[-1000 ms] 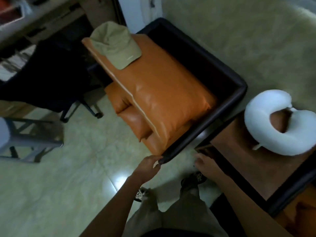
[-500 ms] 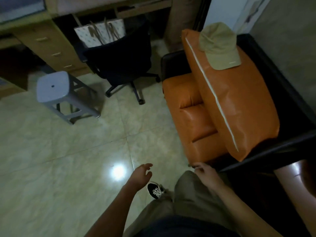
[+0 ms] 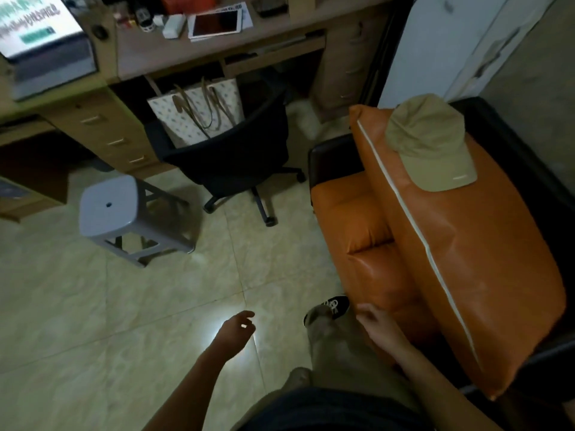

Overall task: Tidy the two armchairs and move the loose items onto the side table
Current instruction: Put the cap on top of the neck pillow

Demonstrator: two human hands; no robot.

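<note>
An armchair with a dark frame [image 3: 510,150] fills the right side. Its orange seat [image 3: 357,231] faces left, and a big orange back cushion [image 3: 473,275] lies tilted across it. A khaki cap [image 3: 431,141] rests on the cushion's far end. My left hand [image 3: 235,332] hangs over the tiled floor, fingers loosely apart, holding nothing. My right hand [image 3: 378,323] hovers by the seat's near front corner, fingers apart and empty. The side table and the second armchair are out of view.
A grey plastic stool [image 3: 109,209] stands on the floor at left. A black office chair [image 3: 230,157] holding a patterned tote bag [image 3: 196,113] sits under a wooden desk [image 3: 174,57] with a monitor and small items. My shoe [image 3: 334,306] is near the seat.
The view has swung left, so the side table and white neck pillow have left the frame. My left hand has come off the armchair's frame corner; both hands now hang free.
</note>
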